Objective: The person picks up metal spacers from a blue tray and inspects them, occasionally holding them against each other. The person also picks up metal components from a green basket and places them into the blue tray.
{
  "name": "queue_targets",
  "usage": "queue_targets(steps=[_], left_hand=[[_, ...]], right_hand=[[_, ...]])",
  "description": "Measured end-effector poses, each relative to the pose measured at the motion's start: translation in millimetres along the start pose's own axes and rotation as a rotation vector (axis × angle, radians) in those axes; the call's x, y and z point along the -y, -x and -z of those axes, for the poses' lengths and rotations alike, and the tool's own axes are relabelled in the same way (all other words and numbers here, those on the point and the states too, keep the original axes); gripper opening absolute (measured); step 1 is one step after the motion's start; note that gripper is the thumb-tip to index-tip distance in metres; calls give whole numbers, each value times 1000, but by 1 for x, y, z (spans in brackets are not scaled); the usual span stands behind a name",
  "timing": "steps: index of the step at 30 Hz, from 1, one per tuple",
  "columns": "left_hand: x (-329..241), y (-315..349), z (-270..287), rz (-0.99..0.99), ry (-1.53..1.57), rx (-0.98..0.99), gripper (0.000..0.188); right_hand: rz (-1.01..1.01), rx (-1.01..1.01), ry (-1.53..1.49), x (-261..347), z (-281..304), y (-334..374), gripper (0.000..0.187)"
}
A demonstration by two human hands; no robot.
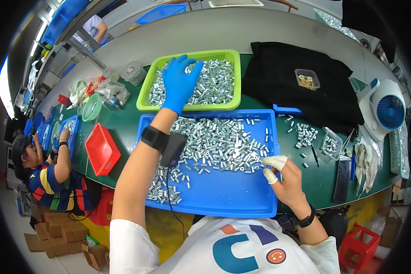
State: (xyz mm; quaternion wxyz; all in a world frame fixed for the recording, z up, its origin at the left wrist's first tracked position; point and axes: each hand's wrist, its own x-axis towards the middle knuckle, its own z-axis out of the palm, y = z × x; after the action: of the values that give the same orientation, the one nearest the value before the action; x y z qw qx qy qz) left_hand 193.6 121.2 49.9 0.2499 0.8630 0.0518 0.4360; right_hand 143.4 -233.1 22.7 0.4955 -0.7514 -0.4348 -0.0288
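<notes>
My left hand [179,83], in a blue glove, is over a lime-green basket [236,82] heaped with short silver metal sleeves [214,80]. Its fingers are spread and no sleeve shows in them. In front of the basket lies a shallow blue tray [223,189], with many more loose metal sleeves [214,141] piled toward its back and left. At the tray's right side is my right hand [281,178], white covers on thumb and forefinger. Those two fingertips pinch together at what looks like one small metal sleeve [263,166].
A red bin [102,150] stands left of the tray. Loose sleeves [306,134], a small clear box [331,144], a phone [342,180] and a white fan [382,109] are on the right. Black cloth [278,68] covers the back right. A co-worker [50,169] sits at left.
</notes>
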Motion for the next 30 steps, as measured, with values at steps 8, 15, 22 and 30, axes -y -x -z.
queue_targets(steps=[8,15,22,30], left_hand=[[-123,111,-63,-422,-121,623,31],[-125,134,-68,-338,183,844,47],[-119,147,-62,-486,158,858,34],[-84,148,-10,-463,140,925,23]], right_hand=[[-120,-158,15,-13,29,7,16],[-109,-144,40,-18,33,10,14],[-39,-52,71,-16,23,-8,15],[166,433,505,-23,17,-59,17]])
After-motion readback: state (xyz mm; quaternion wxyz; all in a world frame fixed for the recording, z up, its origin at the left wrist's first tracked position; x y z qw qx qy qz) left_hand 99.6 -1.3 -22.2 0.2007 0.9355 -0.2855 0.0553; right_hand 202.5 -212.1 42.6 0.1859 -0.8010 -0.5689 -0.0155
